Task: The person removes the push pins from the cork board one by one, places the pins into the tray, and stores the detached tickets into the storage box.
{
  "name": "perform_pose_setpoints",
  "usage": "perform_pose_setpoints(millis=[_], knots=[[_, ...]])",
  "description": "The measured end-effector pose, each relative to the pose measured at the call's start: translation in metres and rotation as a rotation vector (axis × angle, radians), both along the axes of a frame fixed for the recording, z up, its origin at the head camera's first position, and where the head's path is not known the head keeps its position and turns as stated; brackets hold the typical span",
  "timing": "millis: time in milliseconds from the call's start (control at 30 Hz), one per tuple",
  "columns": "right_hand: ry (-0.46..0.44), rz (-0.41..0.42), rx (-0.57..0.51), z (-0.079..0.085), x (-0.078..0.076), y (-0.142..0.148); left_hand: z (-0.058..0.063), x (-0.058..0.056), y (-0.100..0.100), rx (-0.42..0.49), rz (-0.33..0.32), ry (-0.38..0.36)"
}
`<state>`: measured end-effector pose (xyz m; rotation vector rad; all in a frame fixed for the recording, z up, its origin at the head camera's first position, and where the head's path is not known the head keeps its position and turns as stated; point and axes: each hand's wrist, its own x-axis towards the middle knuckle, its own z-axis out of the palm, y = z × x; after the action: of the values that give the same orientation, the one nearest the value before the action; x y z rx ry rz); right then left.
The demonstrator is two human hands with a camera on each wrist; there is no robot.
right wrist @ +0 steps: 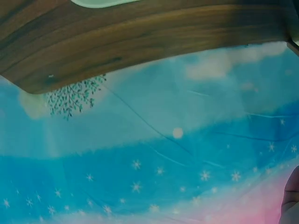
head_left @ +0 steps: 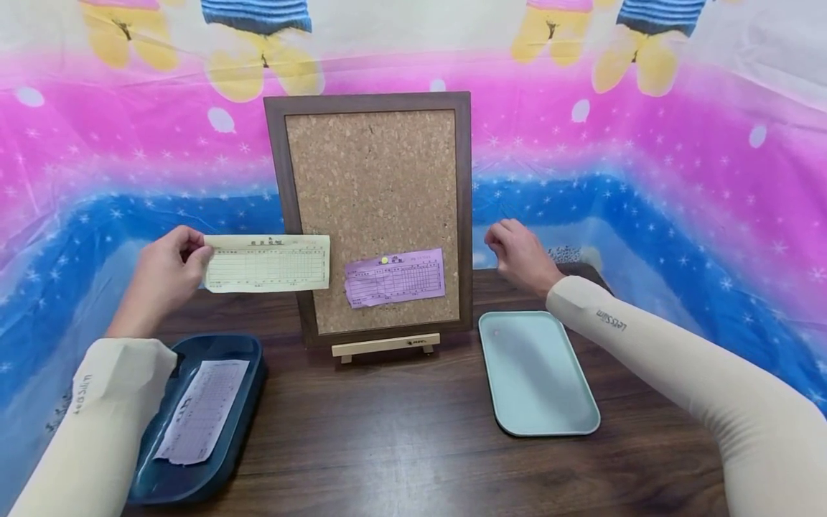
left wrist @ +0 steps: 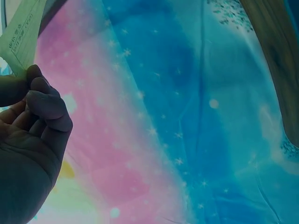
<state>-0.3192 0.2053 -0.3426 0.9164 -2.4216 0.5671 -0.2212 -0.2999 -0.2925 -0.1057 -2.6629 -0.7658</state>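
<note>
Yellow slip point(head_left: 268, 264): overlaps corkboard's point(head_left: 377, 179) lower left edge in head view; contact unclear. Left hand point(head_left: 164, 269), left of corkboard, pinches slip's left end. Right hand point(head_left: 522, 258), right of corkboard, fingers curled; can't tell if holding anything. Risk: far end unsupported, could flop, or crease if pushed against corkboard.

Held slip point(head_left: 268, 264): pale yellow, dark printed grid. Pinned slip point(head_left: 395, 281): purple, dark printed grid. Pin point(head_left: 384, 261): yellow. Cork point(head_left: 375, 187): speckled tan. Frame point(head_left: 463, 208): dark brown. Ledge point(head_left: 381, 346): light wood tone. Deep tray point(head_left: 245, 408): dark blue — contained slip point(head_left: 203, 413) is pale lilac with dark print. Shallow tray point(head_left: 543, 380): pale mint green. Table point(head_left: 388, 449): brown wood grain. Sleeves point(head_left: 665, 370): cream, dark lettering. Backdrop point(head_left: 549, 136): pink, blue and white bands — white snowflakes throughout the blue.
</note>
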Motion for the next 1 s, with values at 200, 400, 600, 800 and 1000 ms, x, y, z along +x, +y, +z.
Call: perform_pose_setpoints(millis=[200,400,600,800,1000], knots=[[-0.029,-0.024,0.009,-0.013,0.001,0.005,-0.005,0.006,-0.010,-0.032,0.001,-0.036],[-0.054,-0.011,0.026,-0.027,0.004,0.004,-0.011,0.012,-0.022,-0.039,0.010,-0.060],[-0.097,-0.019,0.039,-0.039,0.008,0.004,-0.014,0.014,-0.034,-0.095,-0.036,-0.086],[-0.175,-0.041,0.040,-0.051,0.010,0.006,-0.018,0.017,-0.045,-0.130,-0.064,-0.146],[-0.245,-0.068,0.055,-0.061,0.013,0.007,-0.018,0.021,-0.056,-0.147,-0.102,-0.233]])
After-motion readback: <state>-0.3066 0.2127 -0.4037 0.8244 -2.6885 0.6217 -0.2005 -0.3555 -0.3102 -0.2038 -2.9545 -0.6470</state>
